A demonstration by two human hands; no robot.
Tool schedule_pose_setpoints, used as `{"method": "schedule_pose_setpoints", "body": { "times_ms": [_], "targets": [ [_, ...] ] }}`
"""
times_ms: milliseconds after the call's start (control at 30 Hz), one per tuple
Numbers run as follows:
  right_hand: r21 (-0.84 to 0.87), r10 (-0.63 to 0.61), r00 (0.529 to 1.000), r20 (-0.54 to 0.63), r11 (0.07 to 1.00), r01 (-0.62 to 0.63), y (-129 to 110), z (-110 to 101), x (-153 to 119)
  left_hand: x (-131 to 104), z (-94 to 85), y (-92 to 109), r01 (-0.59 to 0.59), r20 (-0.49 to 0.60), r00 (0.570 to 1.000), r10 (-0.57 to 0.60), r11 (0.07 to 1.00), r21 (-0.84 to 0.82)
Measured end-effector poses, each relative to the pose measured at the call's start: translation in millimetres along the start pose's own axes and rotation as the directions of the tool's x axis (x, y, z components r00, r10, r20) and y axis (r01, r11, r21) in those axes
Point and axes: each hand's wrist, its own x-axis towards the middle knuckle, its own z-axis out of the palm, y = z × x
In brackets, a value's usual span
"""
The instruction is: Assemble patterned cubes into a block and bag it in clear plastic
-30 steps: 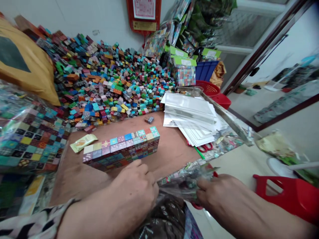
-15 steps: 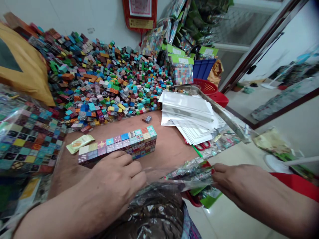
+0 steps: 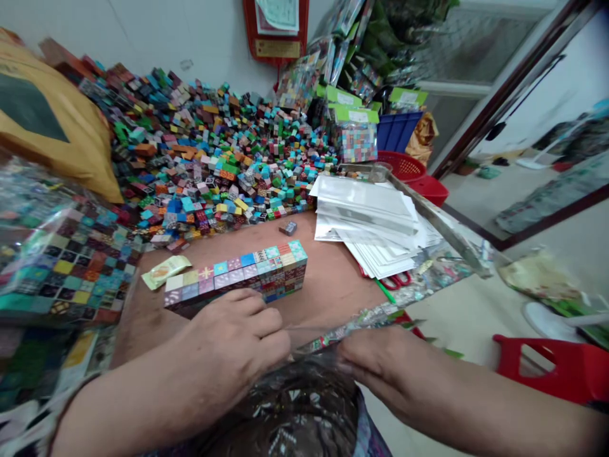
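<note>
My left hand [image 3: 238, 333] is closed, its fingers curled at the near edge of the brown tabletop [image 3: 333, 295]. My right hand [image 3: 380, 355] is closed too, a short way to its right. Between them runs a clear plastic bag [image 3: 314, 368], pinched by both hands and lying over my lap. Just beyond the left hand stands a long block of stacked patterned cubes [image 3: 238, 273]. A small wrapped packet [image 3: 165, 271] lies at the block's left end. One loose cube piece [image 3: 288, 228] sits behind it. My fingertips are mostly hidden.
A big heap of small colourful cubes [image 3: 214, 158] fills the back. White sheets [image 3: 371, 216], red-handled scissors [image 3: 397, 281] and a long bar [image 3: 442, 231] lie to the right. A bagged cube block [image 3: 71, 266] and yellow sack [image 3: 52, 120] stand left. A red stool [image 3: 547, 365] is at right.
My right hand has moved left, close to my left hand, and the plastic stretched between them has shortened. My left hand keeps its place by the block. The view has shifted slightly.
</note>
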Motion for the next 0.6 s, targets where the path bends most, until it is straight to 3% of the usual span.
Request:
{"method": "schedule_pose_setpoints", "body": {
  "times_ms": [133,233,333,400,600],
  "targets": [
    [0.139,0.029,0.993,0.112,0.989,-0.044,-1.0,-10.0,4.1,0.2,-6.4,8.2,0.015,-0.017,1.000,-0.013,0.990,0.139],
    [0.147,0.014,0.996,0.084,0.989,-0.026,-11.0,-17.7,7.4,8.2,-17.7,22.9,-0.006,-0.166,0.984,0.060,0.953,0.304],
    [0.161,-0.011,0.997,0.071,0.987,0.000,-21.7,-24.5,9.4,12.1,-26.2,36.1,-0.204,-0.084,0.966,0.245,0.920,0.336],
    [0.140,-0.024,0.997,0.072,0.990,0.014,-26.3,-27.1,8.4,10.7,-27.0,40.1,-0.279,-0.034,0.954,0.299,0.920,0.276],
    [-0.067,0.001,0.991,0.132,0.998,0.008,-30.5,-19.3,1.6,3.2,-15.7,39.6,-0.195,0.031,0.981,0.193,0.969,0.152]
  ]
}}
